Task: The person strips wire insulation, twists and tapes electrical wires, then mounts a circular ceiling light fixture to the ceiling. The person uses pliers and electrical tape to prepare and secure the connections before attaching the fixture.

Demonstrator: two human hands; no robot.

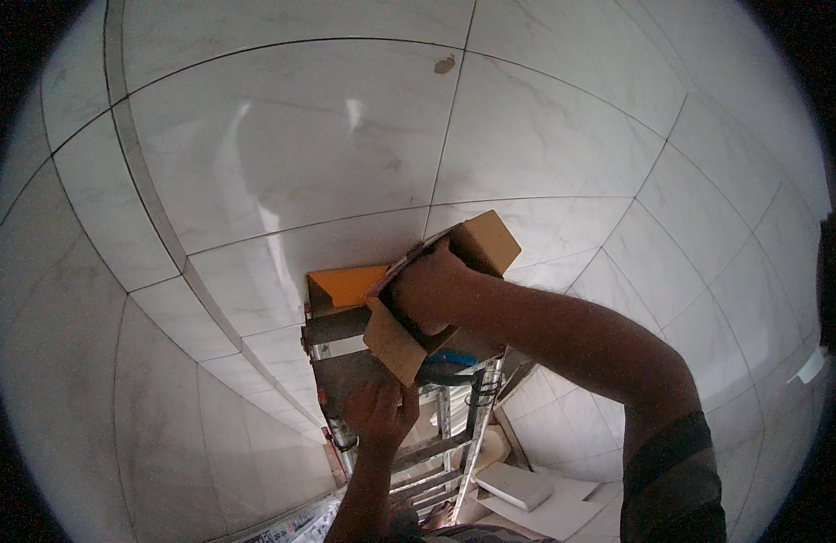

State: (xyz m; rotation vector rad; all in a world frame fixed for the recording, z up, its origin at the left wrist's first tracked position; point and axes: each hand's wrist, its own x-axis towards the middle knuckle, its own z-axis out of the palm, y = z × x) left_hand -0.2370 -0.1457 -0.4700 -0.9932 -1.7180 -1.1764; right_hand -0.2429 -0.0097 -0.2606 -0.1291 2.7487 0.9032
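An open cardboard box [397, 344] with spread flaps rests at the top of a metal stepladder [427, 448], against the tiled wall. My right hand [427, 288] reaches down into the box from the right; its fingers are hidden inside. Just below the near flap is my left hand [379, 412], closed with fingers curled by the flap's lower corner. What it grips, if anything, is hidden. An orange panel [346, 287] stands up at the box's left side. On the right, below the box, lies a blue object [451, 359] whose kind I cannot make out.
Pale marbled tiles [300, 136] cover the wall ahead, and more tiled walls close in on both sides. Down beside the ladder's foot lie a white flat box [516, 486] and white sheets [554, 509]. A dark object [831, 281] shows at the far right edge.
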